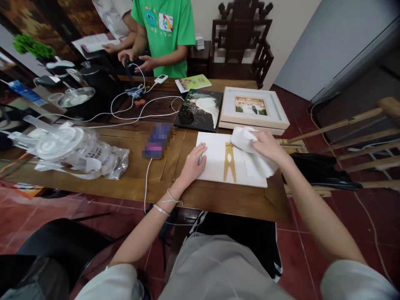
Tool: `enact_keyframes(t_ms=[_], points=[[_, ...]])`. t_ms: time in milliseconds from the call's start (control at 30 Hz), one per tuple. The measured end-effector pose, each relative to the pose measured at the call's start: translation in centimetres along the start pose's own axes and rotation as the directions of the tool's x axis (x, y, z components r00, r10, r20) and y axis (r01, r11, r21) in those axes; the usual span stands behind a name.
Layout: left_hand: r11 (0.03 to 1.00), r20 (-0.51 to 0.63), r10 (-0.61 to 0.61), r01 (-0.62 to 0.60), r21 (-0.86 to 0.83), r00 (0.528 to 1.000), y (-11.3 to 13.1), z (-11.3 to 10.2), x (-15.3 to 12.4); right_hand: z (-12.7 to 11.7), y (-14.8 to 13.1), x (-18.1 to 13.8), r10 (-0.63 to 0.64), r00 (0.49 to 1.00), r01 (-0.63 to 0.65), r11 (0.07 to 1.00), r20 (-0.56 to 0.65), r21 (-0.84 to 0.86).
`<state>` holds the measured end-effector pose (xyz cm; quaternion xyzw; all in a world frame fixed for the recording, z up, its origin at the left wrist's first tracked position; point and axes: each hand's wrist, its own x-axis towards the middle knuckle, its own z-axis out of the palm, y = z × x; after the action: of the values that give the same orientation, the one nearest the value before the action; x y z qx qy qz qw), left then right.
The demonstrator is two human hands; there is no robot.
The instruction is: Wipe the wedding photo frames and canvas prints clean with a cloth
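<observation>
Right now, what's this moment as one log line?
left hand: on white panel | right hand: holding white cloth-like sheet | gold piece: on panel

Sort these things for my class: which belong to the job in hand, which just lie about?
In use: white cloth or paper in the right hand; white panel under the left hand; gold piece.

Apparently lying about: booklet; plastic bag; phone-like device.

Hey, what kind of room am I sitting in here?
Probably a home's living or dining room: there's a carved wooden chair by the wall, a framed wedding-style photo on the wooden table, and red floor tiles.
</observation>
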<state>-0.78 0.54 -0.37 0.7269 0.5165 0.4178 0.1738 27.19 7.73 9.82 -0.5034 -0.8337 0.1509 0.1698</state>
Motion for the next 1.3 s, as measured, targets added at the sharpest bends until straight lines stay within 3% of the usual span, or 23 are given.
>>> enact_keyframes(t_ms=[100,233,333,433,667,767,933,1100,1200,1300], points=[[1.0,0.014,-0.014,0.014,0.001,1.0,0.1,-0.1,0.0,0.0,1.0,-5.1,0.008,1.0,-0.008,1.0,0.008,-0.009],[1.0,0.015,-0.022,0.022,-0.004,1.0,0.3,-0.2,-0.1,0.4,-0.4,-12.8,-0.031,0.999,0.03,0.999,0.04,0.017],[1.0,0.019,-0.019,0.019,-0.001,1.0,0.4,-0.2,-0.1,0.1,-0.9,-15.9,-0.075,0.993,0.069,0.996,0.091,0.059],[1.0,0.025,-0.019,0.019,0.0,0.999,0.5,-0.3,-0.1,-0.3,0.1,-15.1,-0.043,0.997,0.034,0.992,0.065,0.124],[1.0,0.014,-0.014,0.014,0.011,1.0,0.4,-0.3,-0.1,0.4,2.4,-5.9,0.08,0.995,-0.069,0.982,-0.059,0.174],[1.0,0.014,-0.017,0.017,0.004,1.0,0.4,-0.3,-0.1,1.5,1.8,-4.7,0.054,0.99,-0.035,0.989,-0.131,0.144],[0.999,-0.021,-0.028,0.029,0.024,0.999,0.7,-0.3,-0.2,2.2,-0.4,-9.8,-0.036,0.996,0.042,0.996,-0.083,0.075],[0.973,-0.167,-0.132,0.16,0.169,0.977,1.2,-0.3,-0.9,1.2,-1.0,-16.4,-0.026,1.0,0.024,0.981,0.011,0.192],[0.971,-0.146,-0.226,0.235,0.041,0.963,0.8,-0.8,-0.8,1.4,-0.3,-17.8,0.05,0.997,-0.036,0.97,-0.054,0.242],[0.891,-0.088,-0.414,0.384,-0.241,0.906,0.5,-1.5,0.2,2.0,0.2,-17.7,0.107,0.99,-0.078,0.958,-0.09,0.276]])
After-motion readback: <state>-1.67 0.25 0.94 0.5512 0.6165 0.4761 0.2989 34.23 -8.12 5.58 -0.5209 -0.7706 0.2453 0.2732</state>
